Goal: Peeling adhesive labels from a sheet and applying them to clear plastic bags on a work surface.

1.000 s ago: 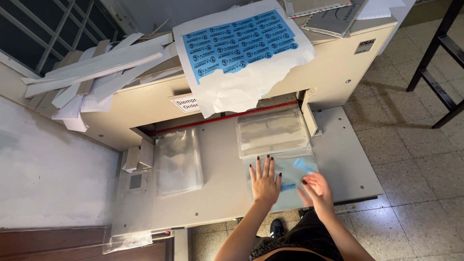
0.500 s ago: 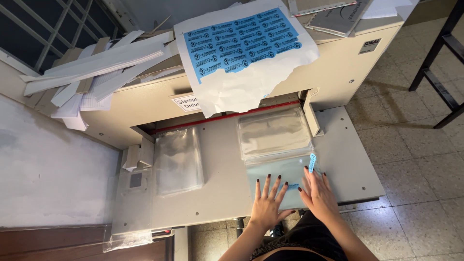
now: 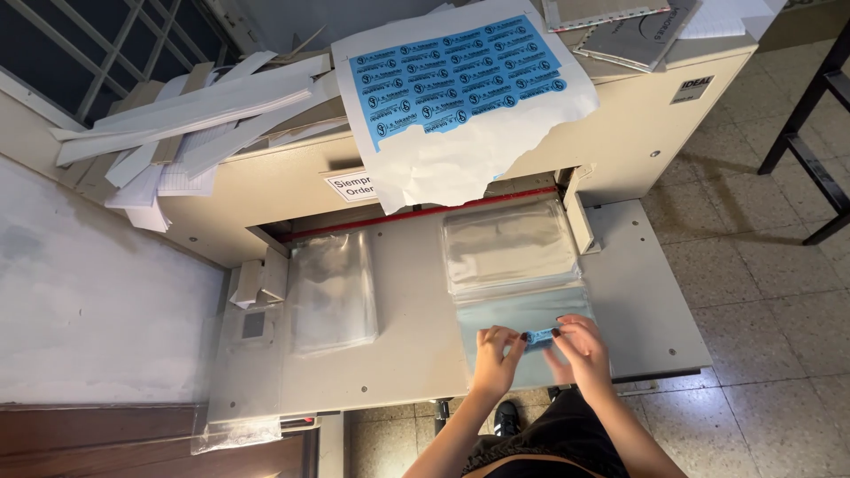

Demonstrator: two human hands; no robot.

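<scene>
A small blue label is sitting between the two hands, just above the near edge of the cutter's flat bed — the desk here — and on top of a clear plastic sleeve that is lying flat under both hands. The left hand is pinching the label's left end with thumb and fingertips curled in; the right hand is gripping its right end the same way, fingers bent and closed on it, so neither hand is lying open. The label is so small and so covered by fingertips that only a short blue strip is showing between them, and its print cannot be made out. Behind the sleeve a stack of clear plastic bags is resting against the cutter's red line, and another pile of clear bags is lying well apart to the left. On top of the machine a torn sheet of blue labels is hanging over the front edge, hiding part of the opening, with loose white paper strips piled to its left. The forearms are being cut off by the bottom of the picture, and the glare on the plastic is making the sleeve's edges hard to trace.
</scene>
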